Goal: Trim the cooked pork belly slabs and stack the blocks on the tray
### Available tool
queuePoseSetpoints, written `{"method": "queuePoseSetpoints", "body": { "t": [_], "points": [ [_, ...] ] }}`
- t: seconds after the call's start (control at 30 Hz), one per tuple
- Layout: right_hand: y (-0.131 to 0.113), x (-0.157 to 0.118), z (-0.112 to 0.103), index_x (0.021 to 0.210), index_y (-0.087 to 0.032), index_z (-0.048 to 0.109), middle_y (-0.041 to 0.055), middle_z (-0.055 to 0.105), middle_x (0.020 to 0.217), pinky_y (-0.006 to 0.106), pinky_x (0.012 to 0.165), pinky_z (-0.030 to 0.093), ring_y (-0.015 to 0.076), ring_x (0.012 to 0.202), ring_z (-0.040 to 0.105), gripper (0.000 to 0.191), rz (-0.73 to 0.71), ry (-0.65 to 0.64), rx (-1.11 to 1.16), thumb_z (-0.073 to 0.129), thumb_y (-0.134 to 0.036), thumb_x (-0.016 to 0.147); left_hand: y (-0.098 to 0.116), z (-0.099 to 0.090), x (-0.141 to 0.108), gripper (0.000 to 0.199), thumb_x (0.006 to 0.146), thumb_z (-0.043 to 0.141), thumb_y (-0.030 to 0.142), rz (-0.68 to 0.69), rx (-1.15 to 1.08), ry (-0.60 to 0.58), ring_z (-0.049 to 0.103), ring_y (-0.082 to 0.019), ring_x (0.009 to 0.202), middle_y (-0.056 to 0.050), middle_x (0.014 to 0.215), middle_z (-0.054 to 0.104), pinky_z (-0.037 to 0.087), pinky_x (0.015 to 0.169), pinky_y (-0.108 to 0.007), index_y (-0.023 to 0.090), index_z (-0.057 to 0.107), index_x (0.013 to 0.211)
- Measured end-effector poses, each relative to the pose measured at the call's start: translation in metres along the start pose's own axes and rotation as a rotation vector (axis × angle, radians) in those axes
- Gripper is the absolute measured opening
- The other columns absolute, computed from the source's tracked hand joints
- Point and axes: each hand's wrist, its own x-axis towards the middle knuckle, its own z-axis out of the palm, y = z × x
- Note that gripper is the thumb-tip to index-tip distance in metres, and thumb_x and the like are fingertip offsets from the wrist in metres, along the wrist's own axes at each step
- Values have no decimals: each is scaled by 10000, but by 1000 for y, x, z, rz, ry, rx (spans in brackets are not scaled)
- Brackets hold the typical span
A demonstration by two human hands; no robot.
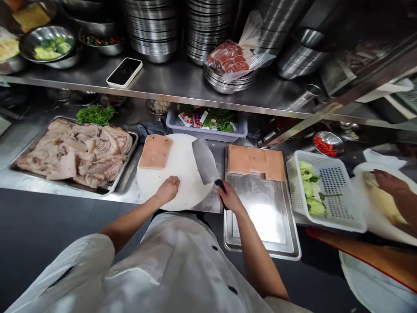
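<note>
My right hand is wrapped round the black handle of a cleaver. The broad blade lies over the right side of a round white cutting board. At the board's front left rests my left hand, fingers curled together, with nothing visible in them. A squarish slab of pale pork skin lies at the board's back left, apart from both hands. To the right, flat pieces of pork skin overlap at the far end of a metal tray.
Cooked pork fills a tray at left, with green herbs behind. A lilac bin stands behind the board. Overhead, a steel shelf bears bowls and a phone. A white basket and another person's hand are at right.
</note>
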Motion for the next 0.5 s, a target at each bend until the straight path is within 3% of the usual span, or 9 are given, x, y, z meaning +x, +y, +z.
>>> {"method": "queuePoseSetpoints", "body": {
  "t": [0.1, 0.23, 0.33, 0.5],
  "points": [
    [55, -30, -28, 946, -239, 476, -86, 510, 593, 229, 391, 372, 103, 411, 429, 552, 152, -74, 404, 606, -767, 848, 5, 11, -14, 284, 867, 470, 10, -83, -134, 74, 592, -330, 1060, -183, 1065, 676, 496, 1014, -489, 157, 707, 921],
    [91, -48, -32, 908, -240, 461, -94, 534, 581, 221, 372, 378, 90, 400, 433, 604, 253, -155, 497, 682, -788, 782, 8, 21, -14, 268, 877, 470, 31, -298, -223, 178, 615, -312, 1006, -149, 994, 688, 532, 942, -465, 185, 689, 881],
    [88, -47, -7, 881, -237, 462, -94, 538, 571, 213, 378, 382, 87, 407, 444, 590, 229, -313, 424, 653, -790, 811, 14, 26, -7, 258, 926, 460, 79, -420, -244, 244, 636, -295, 1025, -143, 1025, 699, 546, 939, -436, 175, 696, 969],
    [61, -45, 46, 873, -231, 474, -93, 545, 581, 197, 387, 373, 75, 417, 446, 580, 163, -523, 428, 625, -790, 841, 26, 37, -10, 273, 964, 497, 153, -521, -347, 377, 668, -262, 1078, -137, 1177, 698, 560, 988, -400, 171, 698, 1147]
  ]
}}
